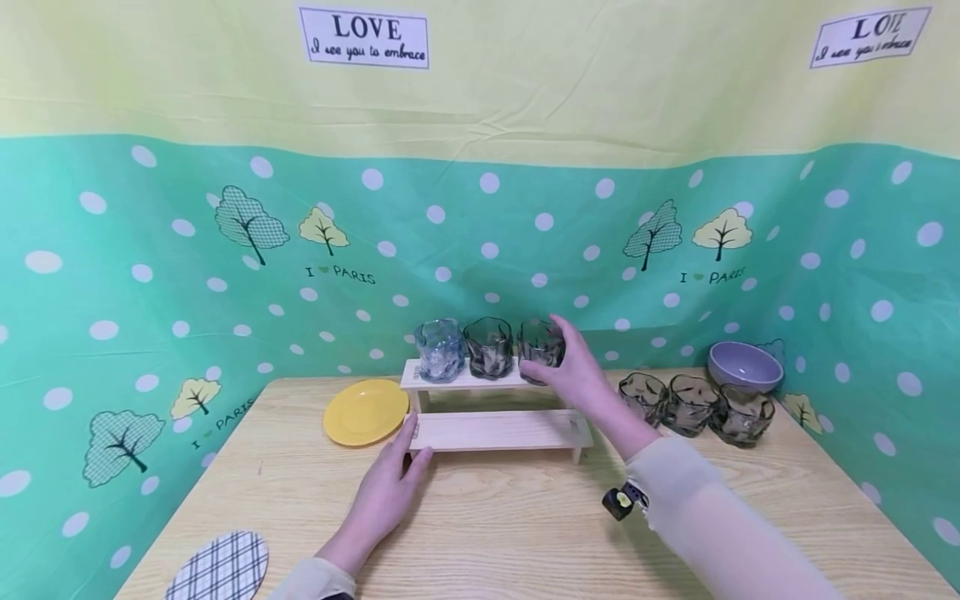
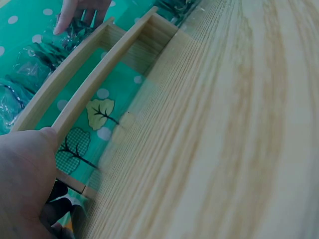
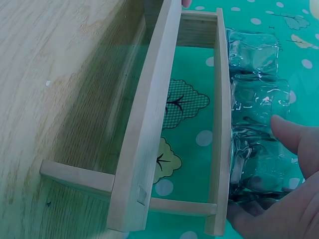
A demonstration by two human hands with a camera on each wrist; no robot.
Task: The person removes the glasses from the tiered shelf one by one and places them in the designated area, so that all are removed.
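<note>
A two-tier wooden rack [image 1: 495,431] stands at the back of the table. Three wavy glasses line its upper shelf: a bluish glass [image 1: 440,350] on the left, a dark glass [image 1: 489,348] in the middle and another dark glass [image 1: 538,343] on the right. My right hand [image 1: 573,367] holds that right glass, thumb in front and fingers around its far side. In the right wrist view the glass [image 3: 261,167] sits on the shelf. My left hand [image 1: 386,487] grips the left end of the lower shelf, its thumb [image 2: 47,137] at the front edge.
Three brown-grey glasses [image 1: 690,406] stand right of the rack, in front of a purple bowl [image 1: 745,367]. A yellow plate [image 1: 366,412] lies left of the rack. At the table's front left is a checked round mat [image 1: 221,568]. A polka-dot curtain [image 1: 465,250] hangs behind.
</note>
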